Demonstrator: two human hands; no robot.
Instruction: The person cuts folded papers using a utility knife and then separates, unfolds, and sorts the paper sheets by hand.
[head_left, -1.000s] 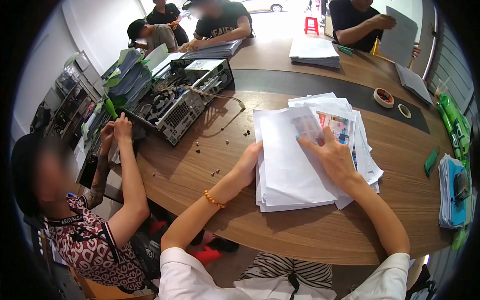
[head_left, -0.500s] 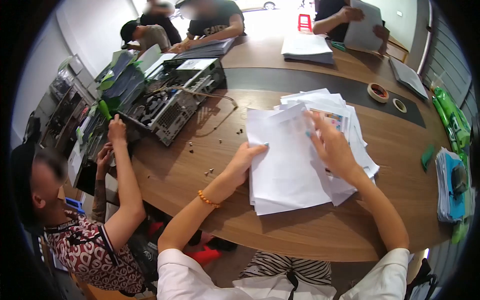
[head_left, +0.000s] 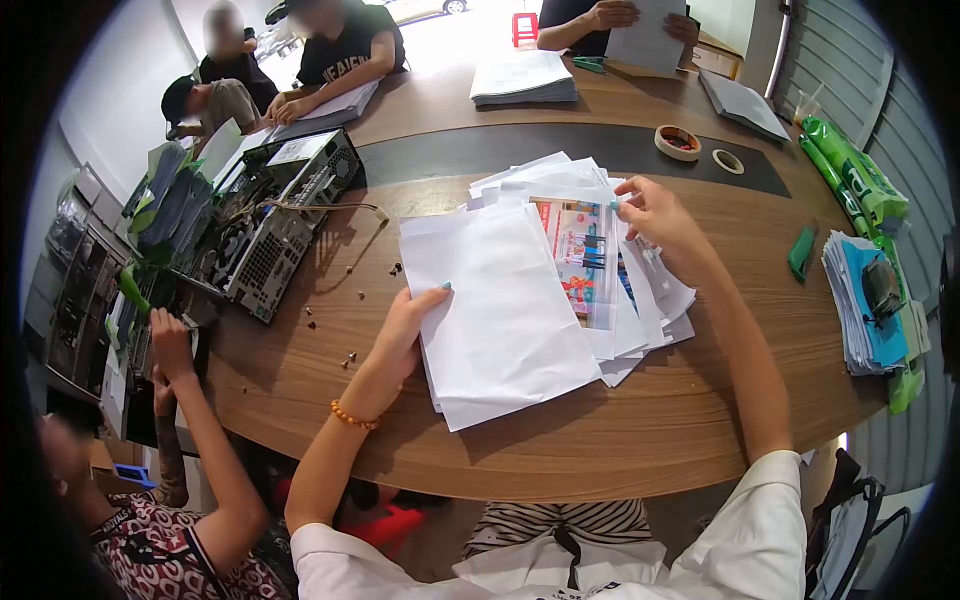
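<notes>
My left hand [head_left: 402,325] grips the left edge of a few white paper sheets [head_left: 500,330], thumb on top and fingers underneath. Beside them, my right hand [head_left: 655,215] pinches the upper right corner of a printed sheet [head_left: 580,255] with colourful pictures. This sheet lies partly under the white sheets and on top of a loose, uneven pile of papers [head_left: 650,310]. The lower part of the pile is covered.
An opened computer case [head_left: 275,230] stands at the left, with small screws [head_left: 348,360] near it. A co-worker's hand [head_left: 170,340] holds a green-handled tool [head_left: 133,290]. Tape rolls [head_left: 677,143], a paper stack [head_left: 525,78] and a bundle of papers [head_left: 850,310] lie farther off.
My left hand has shifted the white sheets left, uncovering more of the printed sheet. My right hand has moved off the white sheets to the printed sheet's corner. The camera view has turned right.
</notes>
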